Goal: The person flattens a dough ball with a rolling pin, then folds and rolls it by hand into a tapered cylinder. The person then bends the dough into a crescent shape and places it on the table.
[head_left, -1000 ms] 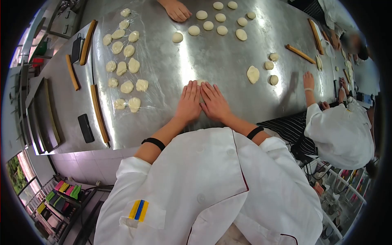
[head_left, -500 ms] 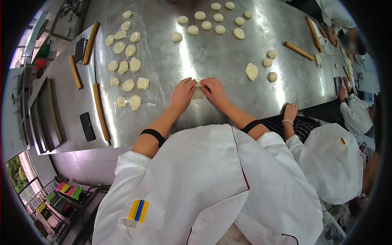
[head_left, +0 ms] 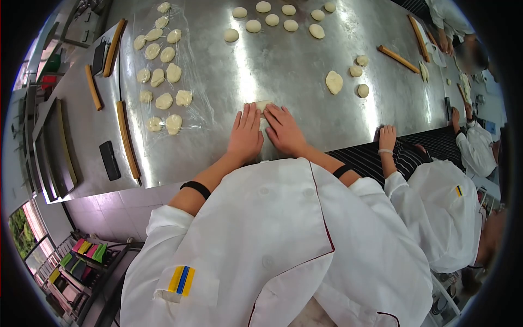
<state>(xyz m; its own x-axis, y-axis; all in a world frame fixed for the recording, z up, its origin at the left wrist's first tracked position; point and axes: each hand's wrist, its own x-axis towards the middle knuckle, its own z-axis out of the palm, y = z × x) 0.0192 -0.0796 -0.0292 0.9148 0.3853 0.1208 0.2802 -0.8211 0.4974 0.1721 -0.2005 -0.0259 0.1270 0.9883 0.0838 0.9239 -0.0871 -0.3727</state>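
A piece of pale dough lies on the steel table in front of me, partly hidden under my fingertips. My left hand rests palm down at its near left side, fingers stretched out together, the tips on the dough. From the right, my right hand reaches in the same way, fingers straight and slanting toward the left hand, tips touching the dough. Neither hand is wrapped round anything. The dough looks like a short roll lying crosswise.
Flattened dough pieces lie on plastic film at left; round dough balls sit at the far side. To the right are a flattened dough disc, three small balls and a rolling pin. A co-worker's hand rests on the table edge.
Both hands have gone from gripping the dough's far edge with bent fingers to lying flat with fingers straight. The dough sheet that showed between them is now a compact roll. The view has shifted slightly.
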